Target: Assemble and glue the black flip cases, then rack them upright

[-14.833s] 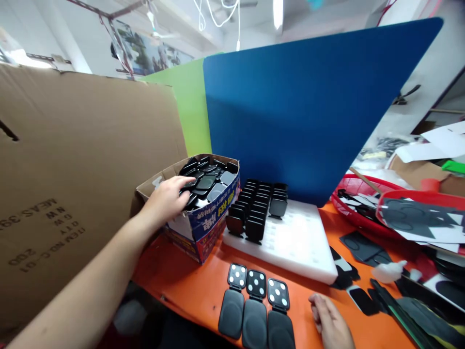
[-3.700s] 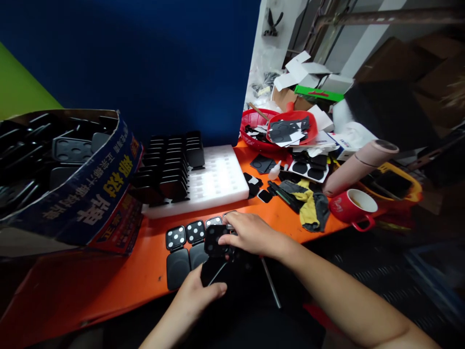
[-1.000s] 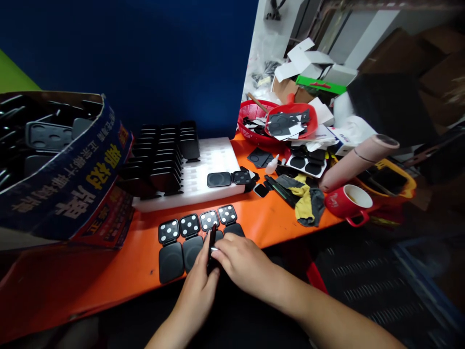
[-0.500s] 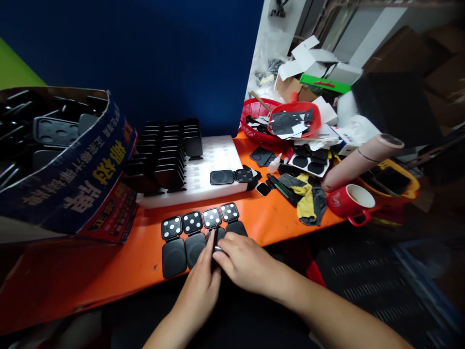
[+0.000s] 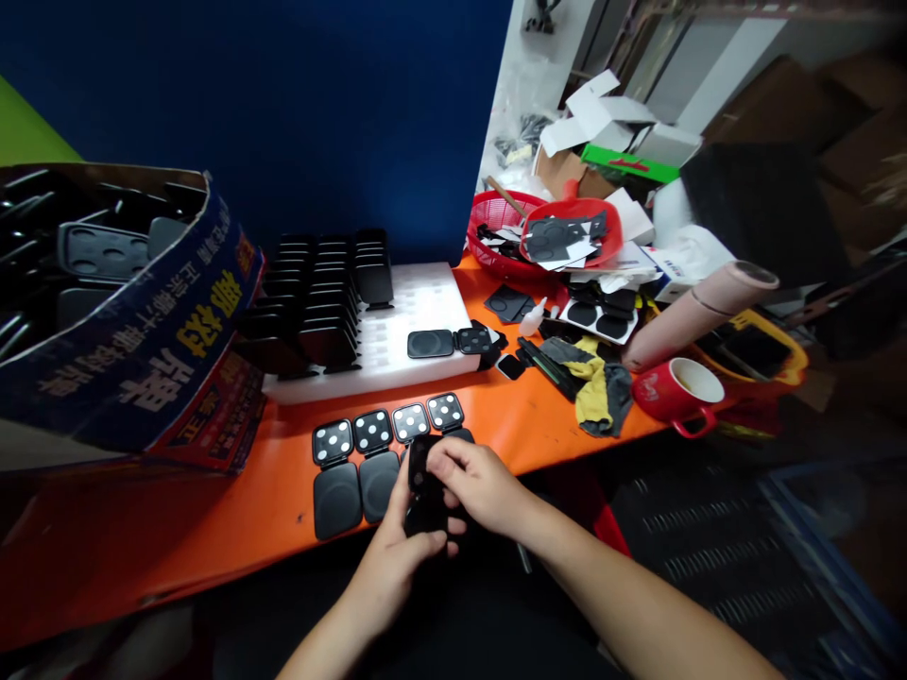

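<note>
My left hand is wrapped round a black hinged two-panel case, held unfolded above the table's front edge. Its upper panel has round recesses; the lower panel is partly covered by fingers. My right hand is closed at the upper panel's right side, thumb and fingertips against it. A thin metal rod sticks out below the right hand; its other end is hidden. Behind the hands lie several similar cases in a row, unfolded, with white dots on their upper panels and plain lower panels.
On a white foam block stand rows of black panels, with one unfolded case lying flat. A full carton is at left. To the right are red baskets, a cloth, a mug and a pink flask.
The case in my hands has turned from edge-on to showing its recessed face, unfolded. My right fingers have shifted onto its upper panel.
</note>
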`<action>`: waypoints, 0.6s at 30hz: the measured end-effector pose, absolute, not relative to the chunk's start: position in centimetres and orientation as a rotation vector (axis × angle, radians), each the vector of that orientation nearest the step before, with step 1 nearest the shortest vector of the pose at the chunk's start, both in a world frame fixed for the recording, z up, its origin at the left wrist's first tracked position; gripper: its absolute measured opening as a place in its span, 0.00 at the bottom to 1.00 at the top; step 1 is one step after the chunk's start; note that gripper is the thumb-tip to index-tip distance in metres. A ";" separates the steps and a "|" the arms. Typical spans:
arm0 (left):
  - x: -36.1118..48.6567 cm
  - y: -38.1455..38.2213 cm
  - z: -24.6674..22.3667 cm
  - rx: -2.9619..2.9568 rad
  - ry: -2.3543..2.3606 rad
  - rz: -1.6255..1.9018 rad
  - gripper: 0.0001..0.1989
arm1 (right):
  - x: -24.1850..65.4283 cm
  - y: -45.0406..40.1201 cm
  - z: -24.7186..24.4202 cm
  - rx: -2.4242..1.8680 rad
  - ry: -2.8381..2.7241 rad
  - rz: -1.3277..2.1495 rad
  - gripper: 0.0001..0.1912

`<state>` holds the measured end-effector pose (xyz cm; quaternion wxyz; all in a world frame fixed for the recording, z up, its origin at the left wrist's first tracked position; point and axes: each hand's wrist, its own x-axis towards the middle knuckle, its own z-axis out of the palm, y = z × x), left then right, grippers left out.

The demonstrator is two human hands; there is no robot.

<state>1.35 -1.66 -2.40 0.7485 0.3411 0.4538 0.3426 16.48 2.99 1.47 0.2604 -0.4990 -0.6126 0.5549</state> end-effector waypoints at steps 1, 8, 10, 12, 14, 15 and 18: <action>1.3 -1.7 -2.4 0.711 0.962 0.743 0.48 | 16.6 3.0 1.6 -1.379 -1.645 1.500 0.15; 0.3 -1.4 -2.0 1.475 1.176 0.635 0.42 | 17.2 3.3 3.6 -1.498 -2.137 0.969 0.12; 0.1 -1.4 -1.7 1.640 1.205 0.547 0.43 | 17.4 3.2 3.9 -1.530 -2.219 0.922 0.12; 0.0 -1.6 -1.5 1.708 1.211 0.490 0.44 | 17.7 3.2 3.9 -1.489 -2.252 0.972 0.10; 0.0 -2.0 -1.5 1.730 1.218 0.468 0.43 | 18.0 3.2 3.7 -1.451 -2.205 1.045 0.11; 0.1 -2.2 -1.5 1.731 1.225 0.464 0.43 | 18.1 3.1 3.4 -1.455 -2.154 1.065 0.11; 0.2 -2.6 -1.9 1.687 1.243 0.472 0.41 | 17.8 3.0 2.5 -1.483 -1.968 1.110 0.14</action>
